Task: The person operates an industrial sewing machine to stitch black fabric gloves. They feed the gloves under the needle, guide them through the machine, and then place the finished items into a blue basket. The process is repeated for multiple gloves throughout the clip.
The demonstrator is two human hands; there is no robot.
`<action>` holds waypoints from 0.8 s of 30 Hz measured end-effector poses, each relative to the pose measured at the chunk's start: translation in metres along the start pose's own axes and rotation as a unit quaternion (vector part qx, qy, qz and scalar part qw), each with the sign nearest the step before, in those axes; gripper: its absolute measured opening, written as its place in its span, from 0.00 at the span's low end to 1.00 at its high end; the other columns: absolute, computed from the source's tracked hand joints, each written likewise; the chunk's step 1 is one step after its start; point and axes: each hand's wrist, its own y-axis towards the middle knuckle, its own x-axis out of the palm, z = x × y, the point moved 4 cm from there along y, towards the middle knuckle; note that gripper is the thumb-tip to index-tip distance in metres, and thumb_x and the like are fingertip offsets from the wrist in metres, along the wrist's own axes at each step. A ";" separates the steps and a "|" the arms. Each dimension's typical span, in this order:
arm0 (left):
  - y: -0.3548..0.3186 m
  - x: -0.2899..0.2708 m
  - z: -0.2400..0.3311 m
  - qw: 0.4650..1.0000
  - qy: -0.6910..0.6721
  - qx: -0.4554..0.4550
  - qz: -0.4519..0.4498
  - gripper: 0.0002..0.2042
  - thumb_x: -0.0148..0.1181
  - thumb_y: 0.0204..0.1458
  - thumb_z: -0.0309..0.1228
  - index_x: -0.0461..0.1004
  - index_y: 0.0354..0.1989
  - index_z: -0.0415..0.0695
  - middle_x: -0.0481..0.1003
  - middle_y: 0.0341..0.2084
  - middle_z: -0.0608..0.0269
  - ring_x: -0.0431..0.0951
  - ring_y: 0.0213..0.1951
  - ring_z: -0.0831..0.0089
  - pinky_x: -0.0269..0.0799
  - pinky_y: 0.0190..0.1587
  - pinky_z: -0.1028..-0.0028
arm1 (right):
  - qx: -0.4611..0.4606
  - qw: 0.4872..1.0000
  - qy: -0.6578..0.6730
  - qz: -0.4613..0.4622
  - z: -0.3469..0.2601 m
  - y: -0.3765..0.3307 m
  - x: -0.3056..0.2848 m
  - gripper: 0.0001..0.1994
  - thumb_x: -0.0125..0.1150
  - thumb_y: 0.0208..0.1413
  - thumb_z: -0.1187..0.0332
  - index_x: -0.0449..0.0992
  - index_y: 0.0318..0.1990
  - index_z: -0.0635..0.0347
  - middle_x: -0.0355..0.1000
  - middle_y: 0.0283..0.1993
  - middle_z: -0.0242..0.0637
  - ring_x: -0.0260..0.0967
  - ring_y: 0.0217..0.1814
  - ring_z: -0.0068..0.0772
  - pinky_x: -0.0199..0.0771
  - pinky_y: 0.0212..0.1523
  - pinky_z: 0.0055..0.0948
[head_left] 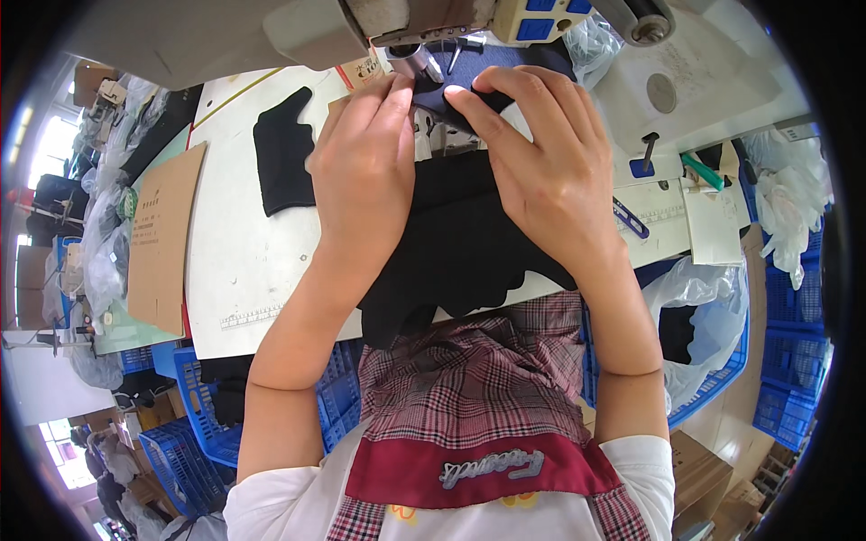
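Observation:
Both of my hands are raised at the sewing machine head (424, 22), around its metal presser area (417, 65). My left hand (361, 167) has its fingers bent and pressed together beside the metal part; whatever is at its fingertips is hidden. My right hand (555, 158) is curled, thumb and forefinger brought close over a dark blue surface (505, 68), and anything between them is too small to make out. A black knit fabric piece (451, 239) lies below and between my wrists, hanging over the table's front edge toward my lap. Another black fabric piece (284, 153) rests flat left of my left hand.
The white table (248, 252) has ruler markings near its front. Small snips (630, 218) and a green-handled tool (704, 171) lie on the right. A cardboard sheet (162, 239) leans at left. Blue baskets (203, 406) and a plastic-lined basket (713, 361) flank my lap.

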 end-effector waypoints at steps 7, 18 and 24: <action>0.003 -0.004 0.006 1.000 0.006 -0.007 -0.026 0.09 0.63 0.51 0.20 0.77 0.41 0.37 0.79 0.32 0.52 0.79 0.34 0.55 0.74 0.36 0.63 | -0.007 1.000 -0.004 -0.002 0.000 0.001 -0.001 0.17 0.62 0.40 0.73 0.79 0.42 0.63 0.73 0.46 0.38 0.72 0.48 0.39 0.71 0.47 0.36; 0.013 0.006 -0.003 0.993 0.027 -0.051 -0.104 0.09 0.58 0.51 0.21 0.78 0.41 0.35 0.78 0.32 0.52 0.79 0.35 0.53 0.75 0.38 0.61 | 0.018 1.000 0.003 0.018 0.009 0.000 0.004 0.15 0.64 0.42 0.77 0.79 0.42 0.61 0.75 0.45 0.32 0.76 0.44 0.36 0.77 0.41 0.32; 0.013 0.013 -0.014 0.996 0.000 -0.056 -0.073 0.08 0.58 0.50 0.21 0.79 0.38 0.36 0.80 0.31 0.53 0.79 0.32 0.55 0.75 0.35 0.62 | 0.037 0.999 0.024 0.012 0.013 0.003 0.011 0.12 0.65 0.45 0.75 0.76 0.40 0.61 0.73 0.42 0.32 0.76 0.42 0.34 0.78 0.39 0.30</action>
